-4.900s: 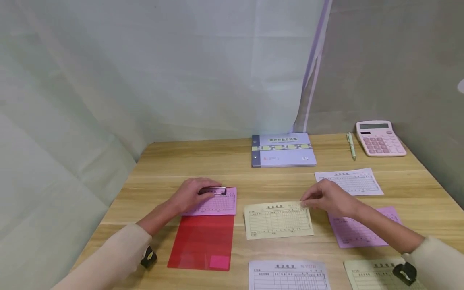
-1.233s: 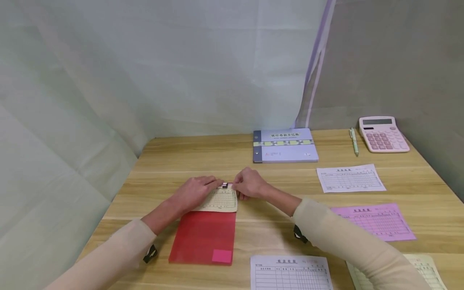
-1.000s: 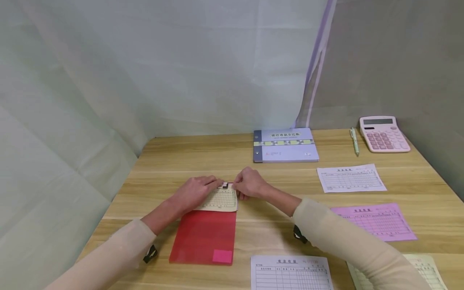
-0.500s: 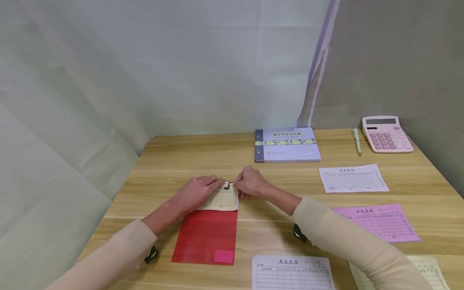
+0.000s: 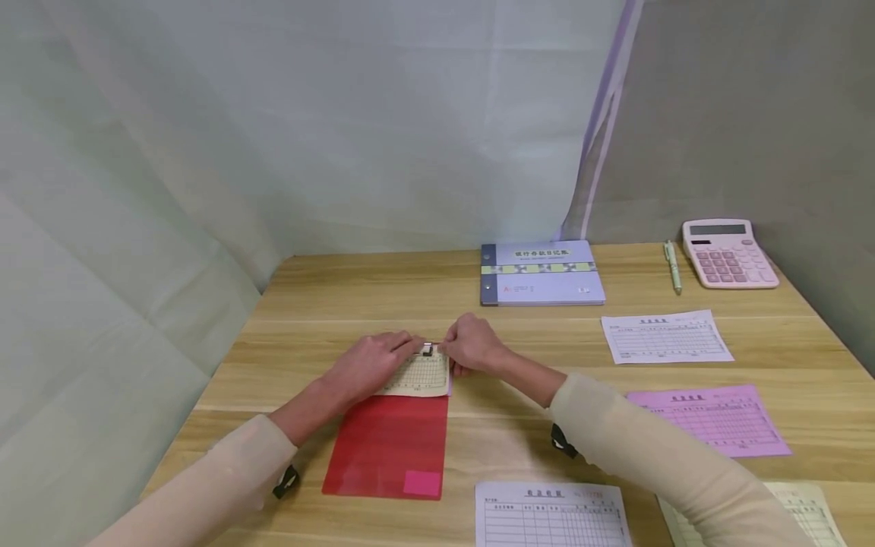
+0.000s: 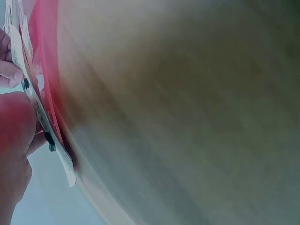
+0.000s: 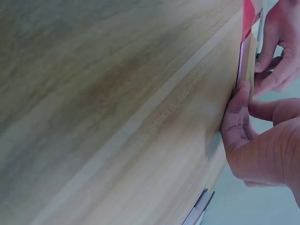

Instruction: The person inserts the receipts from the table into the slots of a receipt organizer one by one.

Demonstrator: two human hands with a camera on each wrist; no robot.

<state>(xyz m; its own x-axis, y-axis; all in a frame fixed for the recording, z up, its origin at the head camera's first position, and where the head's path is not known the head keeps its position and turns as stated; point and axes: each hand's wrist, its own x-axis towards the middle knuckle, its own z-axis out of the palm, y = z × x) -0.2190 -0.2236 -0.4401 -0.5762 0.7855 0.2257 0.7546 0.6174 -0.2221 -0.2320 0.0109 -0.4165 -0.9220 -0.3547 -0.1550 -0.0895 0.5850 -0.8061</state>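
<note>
1. The yellow slip (image 5: 417, 375) lies across the top of the folder (image 5: 388, 444), its long axis running left to right, its ends by the left hand (image 5: 372, 363) and the right hand (image 5: 473, 343)
2. The clip (image 5: 427, 349) is at the yellow slip's top edge, between the hands; the left is nearer, touching it, while the right is just beside it
3. Left grip: fingers and thumb curled on the clip; how wide the clip gapes I cannot tell
4. Right grip: thumb and curled fingers pinch the yellow slip's top right corner; whether the folder's edge is caught too, I cannot tell
5. About five seconds ago the yellow slip was on the table (image 5: 492, 441), right of the folder; now it covers the folder's top, and the right hand has come left with it
</note>
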